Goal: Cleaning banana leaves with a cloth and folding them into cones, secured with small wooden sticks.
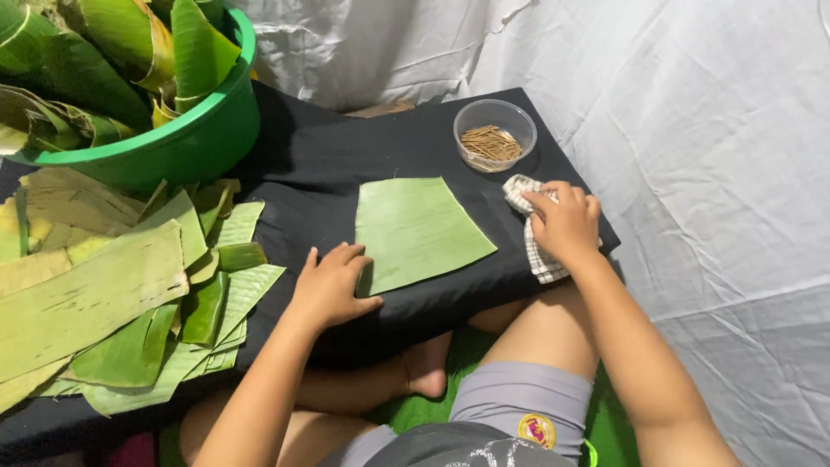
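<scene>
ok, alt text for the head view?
A seated person's left hand presses the corner of a cut green leaf on a black-covered board, while the right hand rests on a checked cloth. Nearby: a tub of sticks, a leaf pile, a green basin.
</scene>
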